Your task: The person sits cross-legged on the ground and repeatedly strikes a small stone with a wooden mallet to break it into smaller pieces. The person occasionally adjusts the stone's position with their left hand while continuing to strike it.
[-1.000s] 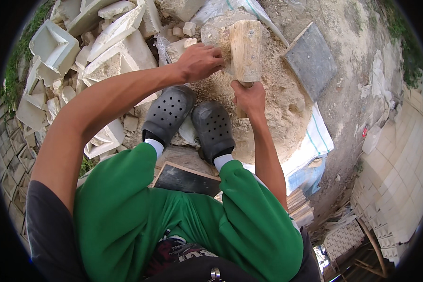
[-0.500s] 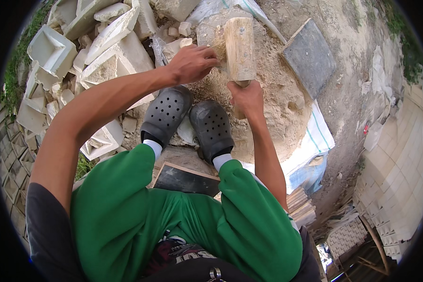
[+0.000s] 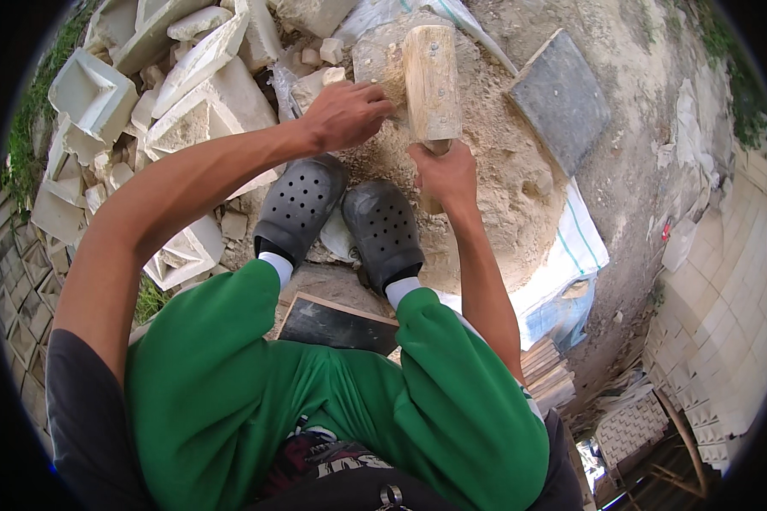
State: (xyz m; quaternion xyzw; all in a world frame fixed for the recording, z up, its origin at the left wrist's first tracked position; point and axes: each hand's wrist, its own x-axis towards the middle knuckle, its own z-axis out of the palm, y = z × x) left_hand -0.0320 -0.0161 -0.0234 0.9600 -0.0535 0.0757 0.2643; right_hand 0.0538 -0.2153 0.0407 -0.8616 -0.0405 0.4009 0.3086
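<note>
My right hand (image 3: 448, 175) is closed round the short handle of a wooden mallet (image 3: 432, 85). The mallet's pale, thick block head points away from me, above a heap of crushed, sandy rubble (image 3: 494, 196). To its left, my left hand (image 3: 349, 114) hovers low over the heap with its fingers curled down. Whatever those fingers may hold is hidden beneath them. Just beyond the mallet head, partly covered by it, lies a dusty stone slab (image 3: 375, 58).
Broken white cast blocks (image 3: 203, 106) are piled on the left. A grey square slab (image 3: 562, 100) lies right of the heap. White woven sheeting (image 3: 576, 234) shows under the heap's edge. My dark clogs (image 3: 383, 230) stand at its near side, by a black-topped board (image 3: 337, 325).
The mallet and my right hand have shifted very slightly, with the mallet head a little farther up. My left hand stays in nearly the same place, fingers still curled.
</note>
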